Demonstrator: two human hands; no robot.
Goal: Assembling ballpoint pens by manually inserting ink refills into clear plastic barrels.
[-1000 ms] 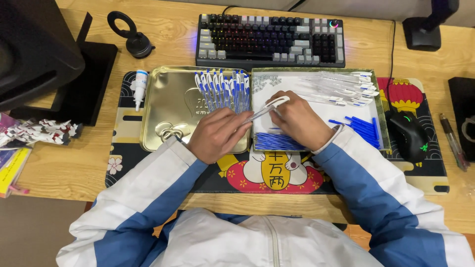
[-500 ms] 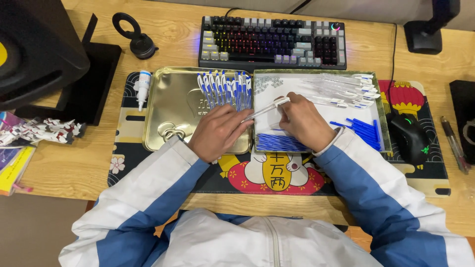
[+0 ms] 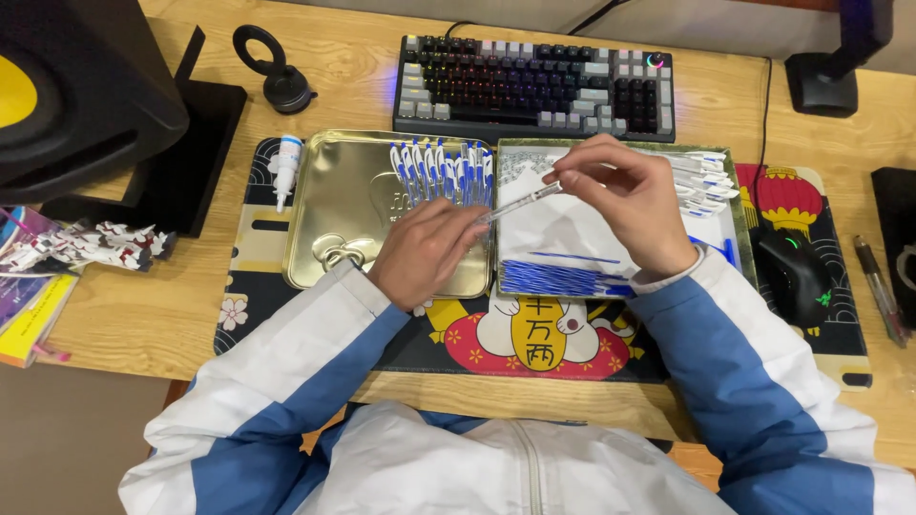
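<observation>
A slim clear pen barrel [image 3: 520, 202] is held between both hands over the hinge of an open gold tin. My right hand [image 3: 625, 202] pinches its upper end at the fingertips. My left hand [image 3: 426, 250] grips its lower end above the tin's left half [image 3: 334, 205]. A row of white pens with blue parts [image 3: 441, 172] lies along that half's upper right. The tin's right half [image 3: 735, 234] holds a white sheet, a bundle of blue refills [image 3: 558, 278] at the front and white pen parts [image 3: 704, 181] at the back right.
A keyboard [image 3: 534, 88] lies behind the tin, a black mouse [image 3: 794, 275] to the right, a small white bottle [image 3: 284, 170] to the left. A black speaker [image 3: 86, 95] stands far left, with pens [image 3: 880, 291] at the right edge. A patterned desk mat [image 3: 534, 343] underlies the tin.
My right hand has lifted and moved back with the barrel's upper end. The left hand stays low at the other end. The view has shifted slightly.
</observation>
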